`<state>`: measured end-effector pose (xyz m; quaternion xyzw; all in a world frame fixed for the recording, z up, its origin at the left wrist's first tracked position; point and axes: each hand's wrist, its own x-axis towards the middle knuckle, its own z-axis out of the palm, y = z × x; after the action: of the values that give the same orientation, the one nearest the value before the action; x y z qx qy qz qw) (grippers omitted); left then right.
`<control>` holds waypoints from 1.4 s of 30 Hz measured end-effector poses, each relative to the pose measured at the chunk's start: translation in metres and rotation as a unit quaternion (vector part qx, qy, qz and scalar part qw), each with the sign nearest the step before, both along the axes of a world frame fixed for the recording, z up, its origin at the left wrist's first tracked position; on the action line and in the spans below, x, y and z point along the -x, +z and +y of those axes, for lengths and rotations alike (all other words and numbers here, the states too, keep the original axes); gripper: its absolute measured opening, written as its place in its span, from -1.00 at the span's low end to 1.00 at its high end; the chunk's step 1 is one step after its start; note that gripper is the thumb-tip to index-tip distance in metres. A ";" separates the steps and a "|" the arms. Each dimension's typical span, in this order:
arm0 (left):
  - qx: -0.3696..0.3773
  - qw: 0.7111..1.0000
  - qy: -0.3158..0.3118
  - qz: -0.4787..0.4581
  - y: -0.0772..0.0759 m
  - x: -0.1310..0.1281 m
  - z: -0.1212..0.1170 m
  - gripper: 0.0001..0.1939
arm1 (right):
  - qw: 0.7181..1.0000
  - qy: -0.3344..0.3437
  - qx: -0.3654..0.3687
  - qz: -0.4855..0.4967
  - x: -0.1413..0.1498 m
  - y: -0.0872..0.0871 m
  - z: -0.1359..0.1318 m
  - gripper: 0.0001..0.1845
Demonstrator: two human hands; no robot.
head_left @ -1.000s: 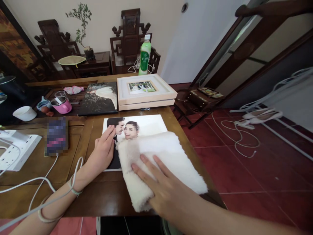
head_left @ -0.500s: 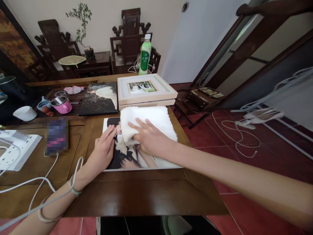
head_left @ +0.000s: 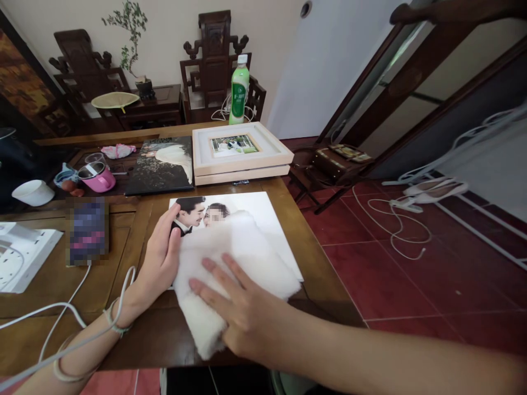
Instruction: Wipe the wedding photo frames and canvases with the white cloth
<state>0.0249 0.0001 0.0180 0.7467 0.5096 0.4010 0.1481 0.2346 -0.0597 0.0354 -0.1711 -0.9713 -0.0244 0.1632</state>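
A white fluffy cloth lies over the lower part of a photo panel of a couple on the wooden table. Its near corner hangs past the panel's front edge. My right hand presses on the cloth from above, fingers spread; its thumb is hidden. Along the panel's left edge rests my left hand, its fingers stretched out and touching the rim beside the cloth. The panel's top and right side show uncovered.
Behind the panel are stacked pale frames, a dark photo panel and a green bottle. To the left are a pink mug, a white cup, a pixelated object and a power strip. A white cable crosses my left wrist.
My right hand has swept the cloth toward me, from the panel's upper right to its front edge, uncovering the top. My left hand has stayed by the left edge, shifting slightly.
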 end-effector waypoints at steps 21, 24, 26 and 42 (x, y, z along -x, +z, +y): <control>0.009 0.990 -0.050 0.130 -0.002 -0.002 0.001 -0.72 | 0.963 -0.145 0.221 -0.049 0.035 0.036 0.118 -0.66; 0.015 0.990 -0.041 0.134 -0.002 -0.001 0.001 -0.72 | 0.964 -0.122 0.233 -0.039 0.042 0.039 0.129 -0.73; 0.020 0.990 -0.046 0.134 -0.002 -0.001 0.001 -0.71 | 0.962 -0.126 0.239 -0.037 0.039 0.041 0.133 -0.74; 0.017 0.991 -0.060 0.120 -0.009 0.004 0.000 -0.67 | 0.951 -0.258 0.161 -0.063 -0.087 0.031 0.125 -0.54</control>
<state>0.0210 -0.0002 0.0095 0.8161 0.4843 0.2906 0.1226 0.3218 0.0656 0.0664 -0.4378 -0.8935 0.0799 0.0599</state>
